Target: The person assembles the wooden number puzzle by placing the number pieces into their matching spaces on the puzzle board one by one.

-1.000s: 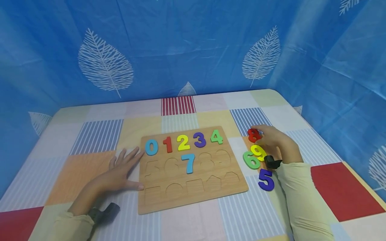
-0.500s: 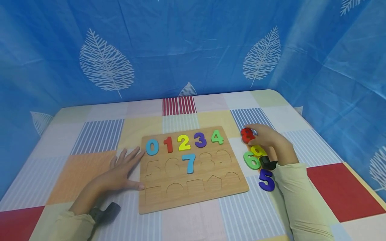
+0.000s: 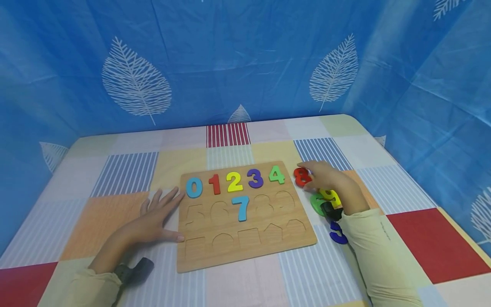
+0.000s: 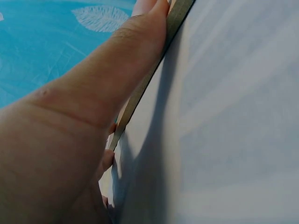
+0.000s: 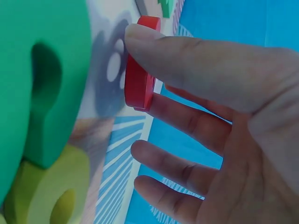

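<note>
My right hand [image 3: 326, 179] pinches the red 8 [image 3: 301, 177] between thumb and fingers, just right of the wooden board [image 3: 245, 256]. In the right wrist view the red 8 [image 5: 138, 70] stands edge-on, held off the cloth, its shadow beside it. My left hand [image 3: 153, 221] lies spread at the board's left edge, fingertips and thumb touching it; the left wrist view shows the thumb on the board's edge [image 4: 140, 93]. The blue 7 [image 3: 241, 208] lies in the board's middle row, below the top row of 0 [image 3: 194, 187], 1, 2, 3 and 4.
Under and beside my right wrist lie the green 6 [image 3: 316, 204], yellow 9 [image 3: 333, 197] and purple 5 [image 3: 337, 233], partly covered. A patchwork cloth [image 3: 245, 281] covers the table; a blue curtain [image 3: 230, 64] hangs behind it.
My right hand has moved left with the red 8, off the spot above the 9 and nearer the board. My left hand has stayed in place.
</note>
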The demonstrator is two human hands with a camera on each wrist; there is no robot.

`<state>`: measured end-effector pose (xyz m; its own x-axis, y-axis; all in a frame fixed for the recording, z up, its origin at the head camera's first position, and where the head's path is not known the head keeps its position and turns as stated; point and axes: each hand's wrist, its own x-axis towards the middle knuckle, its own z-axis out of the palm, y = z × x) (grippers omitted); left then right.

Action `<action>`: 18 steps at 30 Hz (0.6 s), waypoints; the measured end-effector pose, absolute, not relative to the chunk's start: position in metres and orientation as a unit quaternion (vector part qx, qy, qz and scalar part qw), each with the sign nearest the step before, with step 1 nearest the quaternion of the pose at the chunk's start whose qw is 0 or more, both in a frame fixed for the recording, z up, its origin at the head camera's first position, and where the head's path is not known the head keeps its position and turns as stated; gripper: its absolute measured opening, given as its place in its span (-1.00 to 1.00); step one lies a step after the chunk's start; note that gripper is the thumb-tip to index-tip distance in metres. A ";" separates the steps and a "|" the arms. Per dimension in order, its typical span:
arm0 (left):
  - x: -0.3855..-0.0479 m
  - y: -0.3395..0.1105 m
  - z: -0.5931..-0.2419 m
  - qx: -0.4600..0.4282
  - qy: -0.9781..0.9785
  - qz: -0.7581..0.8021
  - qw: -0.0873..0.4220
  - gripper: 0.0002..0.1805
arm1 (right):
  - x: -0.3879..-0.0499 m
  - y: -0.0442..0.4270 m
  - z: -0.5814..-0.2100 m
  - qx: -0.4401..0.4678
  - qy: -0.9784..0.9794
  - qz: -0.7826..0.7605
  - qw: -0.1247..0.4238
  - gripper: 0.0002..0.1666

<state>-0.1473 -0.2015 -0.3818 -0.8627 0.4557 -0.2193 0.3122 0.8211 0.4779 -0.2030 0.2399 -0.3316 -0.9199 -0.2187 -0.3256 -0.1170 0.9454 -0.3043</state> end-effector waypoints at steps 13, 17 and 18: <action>-0.148 -0.201 -0.382 0.205 0.941 0.216 0.162 0.22 | -0.199 0.226 -0.325 -0.109 0.967 -0.146 0.177 -0.20; -0.147 -0.201 -0.382 0.204 0.940 0.219 0.164 0.22 | -0.197 0.222 -0.325 -0.125 0.966 -0.143 0.174 -0.21; -0.147 -0.201 -0.382 0.203 0.940 0.219 0.164 0.22 | -0.197 0.221 -0.325 -0.126 0.966 -0.142 0.176 -0.21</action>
